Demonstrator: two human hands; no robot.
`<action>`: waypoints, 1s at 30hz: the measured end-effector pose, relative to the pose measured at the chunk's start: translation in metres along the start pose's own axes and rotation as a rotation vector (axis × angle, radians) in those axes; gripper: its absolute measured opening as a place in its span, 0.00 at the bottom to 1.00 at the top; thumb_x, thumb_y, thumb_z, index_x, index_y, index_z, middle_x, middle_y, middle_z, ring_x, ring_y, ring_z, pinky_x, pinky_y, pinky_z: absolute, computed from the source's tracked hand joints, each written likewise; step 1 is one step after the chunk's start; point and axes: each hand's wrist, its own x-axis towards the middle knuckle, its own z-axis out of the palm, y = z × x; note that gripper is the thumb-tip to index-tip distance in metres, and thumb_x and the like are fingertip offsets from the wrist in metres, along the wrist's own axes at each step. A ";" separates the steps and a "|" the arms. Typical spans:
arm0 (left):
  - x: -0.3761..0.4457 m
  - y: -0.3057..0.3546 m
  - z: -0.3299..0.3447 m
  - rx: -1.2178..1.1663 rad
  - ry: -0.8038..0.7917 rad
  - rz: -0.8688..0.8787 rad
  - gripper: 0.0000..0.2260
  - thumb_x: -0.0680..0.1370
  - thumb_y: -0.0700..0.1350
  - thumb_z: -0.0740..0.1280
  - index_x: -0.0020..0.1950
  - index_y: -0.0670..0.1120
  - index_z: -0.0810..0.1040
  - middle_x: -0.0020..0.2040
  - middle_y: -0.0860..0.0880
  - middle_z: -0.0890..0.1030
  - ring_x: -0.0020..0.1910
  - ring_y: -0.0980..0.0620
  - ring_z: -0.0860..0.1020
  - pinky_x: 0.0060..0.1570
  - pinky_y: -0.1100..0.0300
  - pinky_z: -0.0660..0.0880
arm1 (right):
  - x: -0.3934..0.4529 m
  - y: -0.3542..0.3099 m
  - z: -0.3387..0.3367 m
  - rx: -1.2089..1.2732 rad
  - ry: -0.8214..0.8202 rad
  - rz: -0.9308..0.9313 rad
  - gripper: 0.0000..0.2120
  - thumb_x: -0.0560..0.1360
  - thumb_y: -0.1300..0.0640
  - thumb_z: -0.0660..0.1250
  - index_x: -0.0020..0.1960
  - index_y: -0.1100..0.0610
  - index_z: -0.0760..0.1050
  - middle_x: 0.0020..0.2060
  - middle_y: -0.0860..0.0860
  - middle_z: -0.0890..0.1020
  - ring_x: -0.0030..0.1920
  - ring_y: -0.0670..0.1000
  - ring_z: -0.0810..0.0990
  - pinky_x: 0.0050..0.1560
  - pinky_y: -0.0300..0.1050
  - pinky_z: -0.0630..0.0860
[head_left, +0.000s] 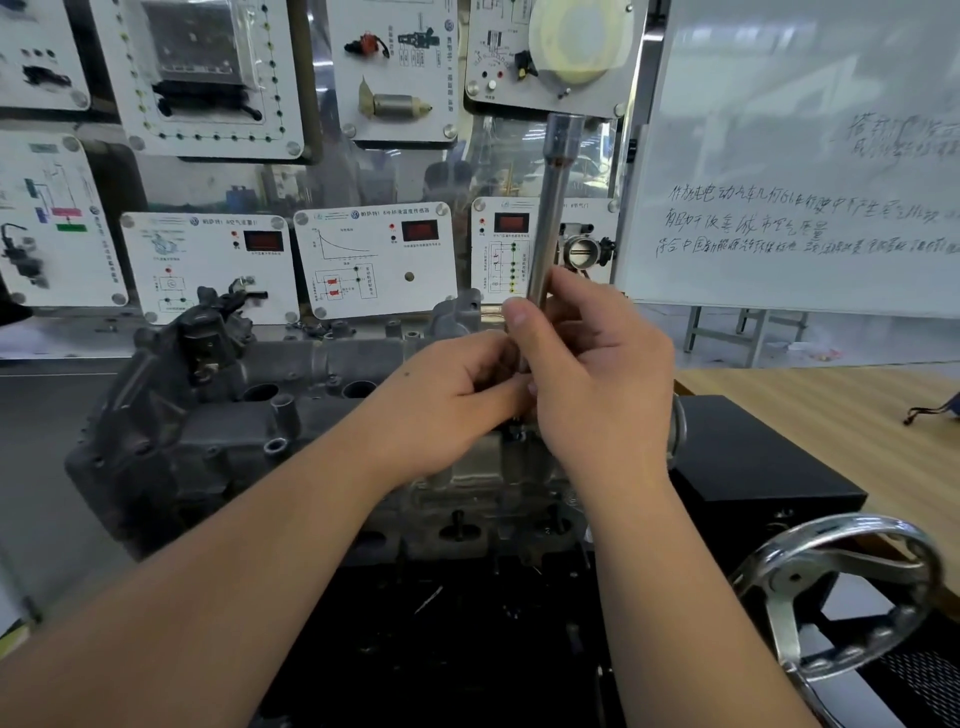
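A long steel socket extension bar (551, 208) stands nearly upright above a grey engine cylinder head (218, 415), its socket end at the top. My right hand (587, 379) grips the bar's lower part, thumb and fingers curled round it. Beside it, my left hand (452, 400) has its fingers curled at the bar's bottom end, just above the head; what those fingers pinch is hidden between the two hands.
A chrome handwheel (841, 587) juts out at the lower right beside a black box (753, 467). Behind stand white sensor training panels (374, 260) and a whiteboard (800, 171). A wooden tabletop (831, 410) lies to the right.
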 end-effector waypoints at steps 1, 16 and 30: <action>0.000 0.000 0.000 0.009 0.002 0.002 0.21 0.79 0.61 0.62 0.61 0.46 0.80 0.53 0.43 0.85 0.54 0.39 0.83 0.56 0.36 0.78 | 0.000 0.001 -0.001 0.006 -0.017 0.001 0.06 0.76 0.49 0.69 0.52 0.46 0.81 0.39 0.46 0.83 0.40 0.49 0.82 0.43 0.52 0.80; 0.001 -0.002 0.000 0.029 0.026 -0.038 0.16 0.83 0.56 0.63 0.61 0.47 0.82 0.53 0.44 0.86 0.53 0.42 0.83 0.57 0.39 0.79 | 0.001 -0.004 -0.004 0.016 -0.070 0.052 0.19 0.76 0.50 0.69 0.65 0.53 0.82 0.45 0.45 0.85 0.46 0.42 0.83 0.53 0.48 0.81; -0.003 0.005 0.000 -0.003 -0.001 0.015 0.19 0.80 0.58 0.62 0.59 0.44 0.80 0.51 0.40 0.85 0.52 0.38 0.83 0.55 0.37 0.78 | 0.000 -0.001 -0.004 0.004 -0.089 -0.039 0.05 0.79 0.53 0.67 0.49 0.53 0.80 0.34 0.44 0.79 0.37 0.45 0.77 0.39 0.44 0.74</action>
